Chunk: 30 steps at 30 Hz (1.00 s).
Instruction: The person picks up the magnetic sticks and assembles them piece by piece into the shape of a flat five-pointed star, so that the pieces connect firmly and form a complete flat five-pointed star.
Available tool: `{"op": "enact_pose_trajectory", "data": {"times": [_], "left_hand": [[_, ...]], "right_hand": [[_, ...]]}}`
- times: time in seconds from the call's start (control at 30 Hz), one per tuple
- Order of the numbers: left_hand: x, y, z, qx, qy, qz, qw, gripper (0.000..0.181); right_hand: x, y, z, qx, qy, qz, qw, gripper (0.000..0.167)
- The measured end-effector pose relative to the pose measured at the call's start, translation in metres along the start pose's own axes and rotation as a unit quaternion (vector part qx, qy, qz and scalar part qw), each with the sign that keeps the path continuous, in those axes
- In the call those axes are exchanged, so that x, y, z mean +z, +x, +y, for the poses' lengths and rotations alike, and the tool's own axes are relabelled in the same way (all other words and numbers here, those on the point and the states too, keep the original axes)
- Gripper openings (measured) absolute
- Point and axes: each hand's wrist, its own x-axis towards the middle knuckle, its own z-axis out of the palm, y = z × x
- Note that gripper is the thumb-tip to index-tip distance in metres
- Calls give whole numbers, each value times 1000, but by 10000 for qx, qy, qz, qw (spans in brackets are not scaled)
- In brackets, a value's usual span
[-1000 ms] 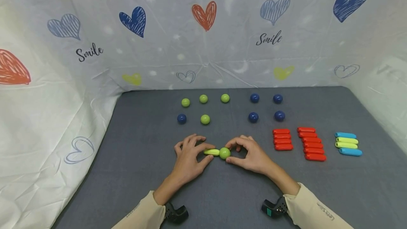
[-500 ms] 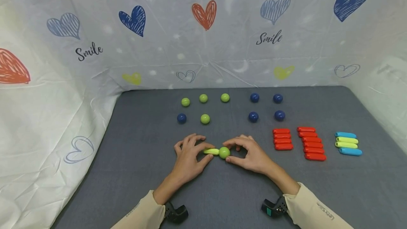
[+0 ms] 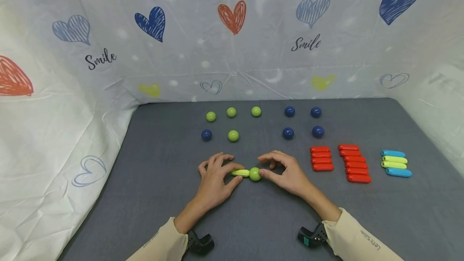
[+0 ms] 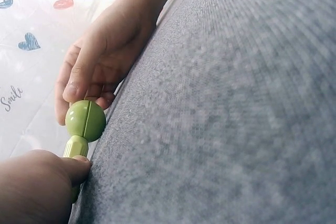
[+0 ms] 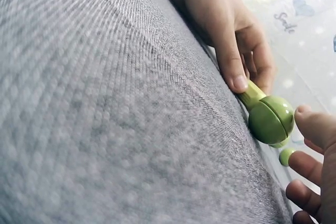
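Observation:
My left hand (image 3: 214, 182) pinches a short yellow-green rod (image 3: 240, 173) between thumb and forefinger, low over the table. A shiny green ball (image 3: 255, 174) with a seam round its middle sits against the rod's right end. My right hand (image 3: 284, 172) is at the ball's right side, its fingers loosely bent and spread. In the right wrist view the thumb (image 5: 310, 121) lies close beside the ball, and the other fingers stand apart from it. Whether the thumb touches the ball I cannot tell. The left wrist view shows the ball (image 4: 85, 121) at the rod's tip (image 4: 76, 145).
Several green balls (image 3: 233, 135) and blue balls (image 3: 288, 133) lie in two rows farther back. To the right are two stacks of red rods (image 3: 321, 160) and a small group of blue and yellow-green rods (image 3: 394, 164). Behind the grey table (image 3: 163, 144) hangs a printed white cloth (image 3: 268, 51).
The right hand's forefinger has lifted off the green ball, so the right hand no longer pinches it. The left hand and the rod have stayed in place.

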Motion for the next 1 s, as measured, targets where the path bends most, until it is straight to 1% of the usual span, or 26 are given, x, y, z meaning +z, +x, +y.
{"op": "enact_pose_trajectory", "data": {"times": [0.1, 0.23, 0.37, 0.53, 0.6, 0.7, 0.8, 1.0], "left_hand": [[-1, 1, 0, -12, 8, -21, 10000, 21], [-1, 2, -2, -76, -20, -106, 9999, 21], [-1, 2, -3, -103, -20, -151, 9998, 20], [-1, 2, -1, -28, 48, -88, 9999, 22], [-1, 1, -1, 17, 84, -85, 9999, 23], [0, 0, 0, 62, 124, -93, 9999, 24], [1, 0, 1, 88, 123, -110, 9998, 24], [1, 1, 0, 98, 109, -122, 9998, 26]], "right_hand": [[0, 1, -2, 36, 5, 46, 10000, 30], [0, 1, -1, 34, -16, 10, 10000, 31], [0, 2, 0, -30, -282, -189, 9994, 35], [3, 1, -2, -74, -829, -483, 9954, 43], [6, 1, -4, -144, -920, -582, 9940, 45], [12, 0, -8, -263, -921, -696, 9930, 46], [18, -2, -12, -323, -958, -696, 9924, 43], [23, -3, -12, -432, -1182, -459, 9910, 29]]}}
